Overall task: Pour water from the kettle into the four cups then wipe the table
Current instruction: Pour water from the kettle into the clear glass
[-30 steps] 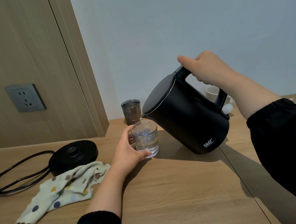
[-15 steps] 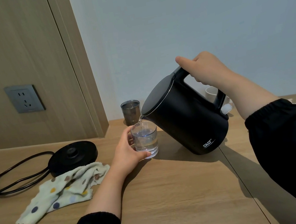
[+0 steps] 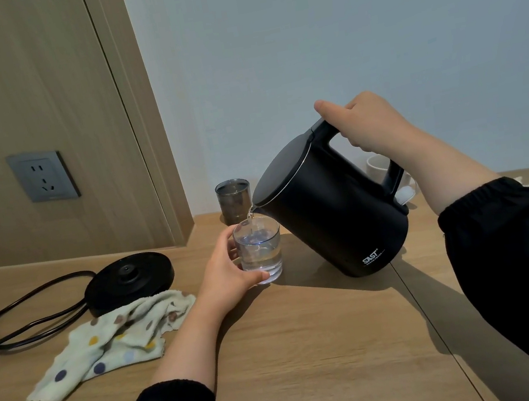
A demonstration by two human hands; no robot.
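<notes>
Kettle (image 3: 334, 210), black: held tilted above the table (image 3: 314, 348) by the right hand (image 3: 365, 122), which is clamped on its handle. Water is being poured from the spout into a clear cup (image 3: 260, 251). Clear cup: steadied by the left hand (image 3: 230, 275), wrapped around its side. Water level is seen slightly raised over the last second; filling judged underway, roughly half. Grey cup (image 3: 234, 200) and white cup (image 3: 377, 165): behind. Spotted cloth (image 3: 112, 342): untouched; wiping not yet begun.
</notes>
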